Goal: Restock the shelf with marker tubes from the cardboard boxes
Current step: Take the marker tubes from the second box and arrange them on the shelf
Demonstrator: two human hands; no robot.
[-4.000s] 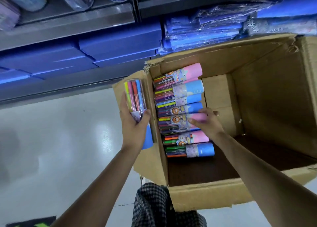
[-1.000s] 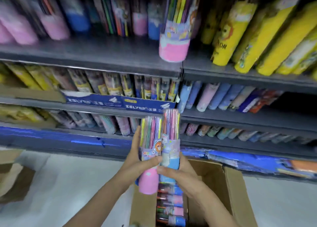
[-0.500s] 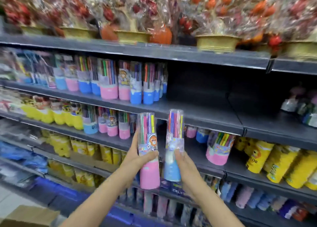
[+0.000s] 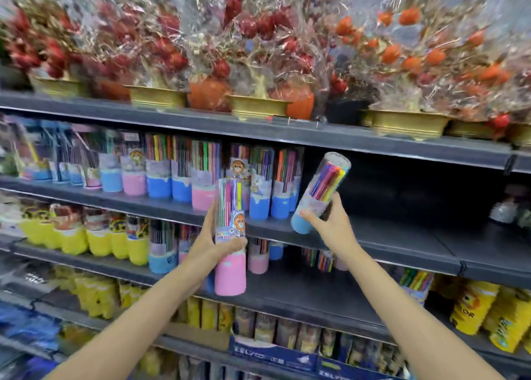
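My left hand (image 4: pixel 211 243) grips a clear marker tube with a pink base (image 4: pixel 230 237), held upright in front of the shelves. My right hand (image 4: pixel 330 223) grips a second marker tube with a blue base (image 4: pixel 321 191), tilted with its top to the right, its base just over the front edge of the dark shelf (image 4: pixel 402 244). A row of like tubes (image 4: pixel 207 175) with blue and pink bases stands on that shelf to the left of the tilted tube. The cardboard boxes are out of view.
The shelf above carries wrapped artificial plants in gold pots (image 4: pixel 258 63). The shelf below holds yellow-based tubes (image 4: pixel 94 238) on the left and a few pink and blue ones (image 4: pixel 258 257). Yellow packs (image 4: pixel 488 316) sit lower right. The dark shelf is bare right of the tube row.
My right hand has moved up and right and tilted its blue-based tube toward the shelf beside the row. My left hand stays lower with the pink-based tube. The view has risen slightly.
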